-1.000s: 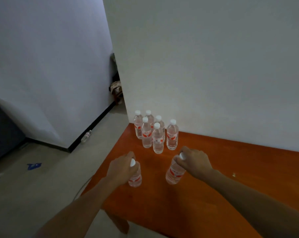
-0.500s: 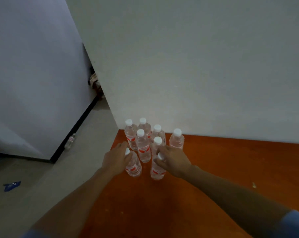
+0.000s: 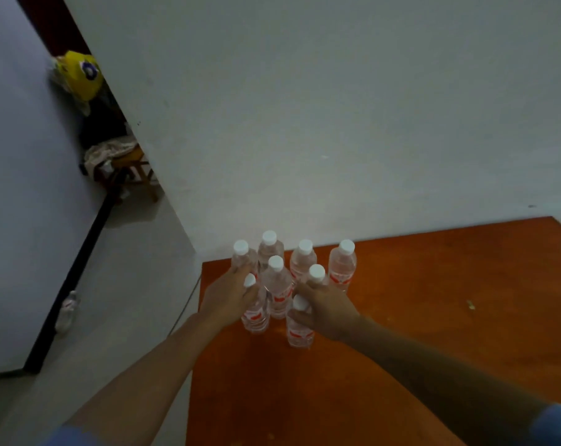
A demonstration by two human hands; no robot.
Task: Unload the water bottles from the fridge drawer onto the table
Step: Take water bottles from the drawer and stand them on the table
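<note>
Eight water bottles stand on the orange-brown wooden table (image 3: 433, 317), crowded at its far left corner against the white wall (image 3: 304, 107). Six of them (image 3: 277, 286) form a tight cluster just beyond the fingertips — clear, ribbed plastic cylinders with round white screw caps and red-and-white labels. The other two are each in a hand. The left hand (image 3: 229, 300) curls around the neck of the left bottle (image 3: 256, 317), fingers pressed together under its cap, which pokes out beside the thumb. The right hand (image 3: 325, 312) wraps the neck of the right bottle (image 3: 300, 331) the same way, fingers closed around it below the cap. Both held bottles are upright with their bases on or just above the tabletop — the dim light makes contact hard to judge. A ninth bottle, apparently, sits on the pale floor (image 3: 67, 312) well left of the left fingers, beside a black baseboard.
</note>
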